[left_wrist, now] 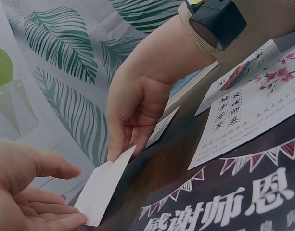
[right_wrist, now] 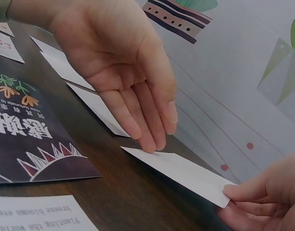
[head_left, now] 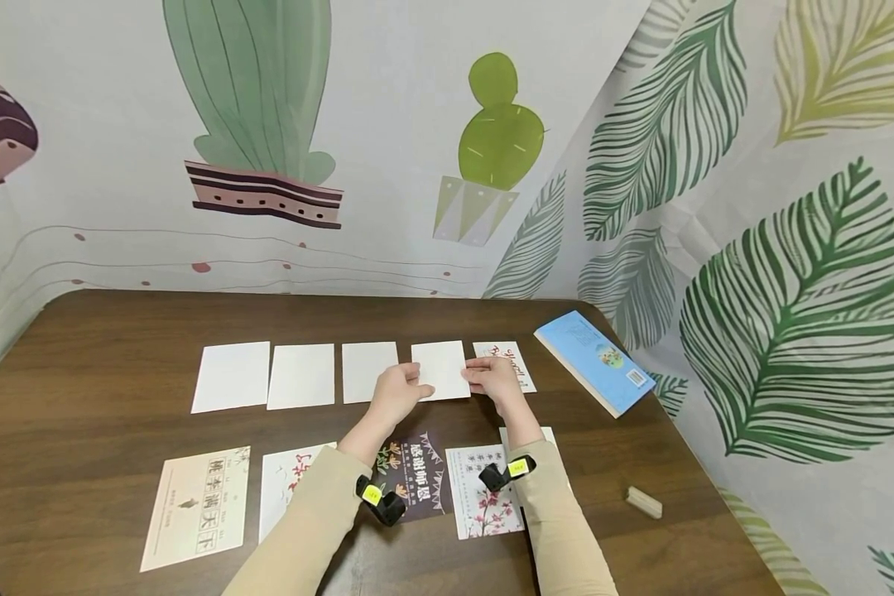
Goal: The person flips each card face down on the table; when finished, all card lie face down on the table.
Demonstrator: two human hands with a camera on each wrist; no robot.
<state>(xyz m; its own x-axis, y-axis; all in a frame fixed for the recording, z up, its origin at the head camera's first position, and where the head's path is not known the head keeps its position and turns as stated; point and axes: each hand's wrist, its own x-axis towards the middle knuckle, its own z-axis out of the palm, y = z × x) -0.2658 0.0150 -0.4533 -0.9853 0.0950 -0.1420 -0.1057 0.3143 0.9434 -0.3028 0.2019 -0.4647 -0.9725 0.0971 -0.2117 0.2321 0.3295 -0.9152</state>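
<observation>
A blank white card is held between both hands in the back row on the table. My right hand pinches its right edge between thumb and fingers, seen also in the left wrist view, where the right hand grips one end of the card. At the opposite edge, the left hand touches the card with its fingertips. Its thumb stands off the card, and the fingers of that left hand are fairly straight in the right wrist view. The card is tilted up there.
Three blank white cards lie left of the hands, with a red-lettered card to the right. Printed cards form a front row, including a dark card and a blossom card. A blue book and a whitish block lie rightward.
</observation>
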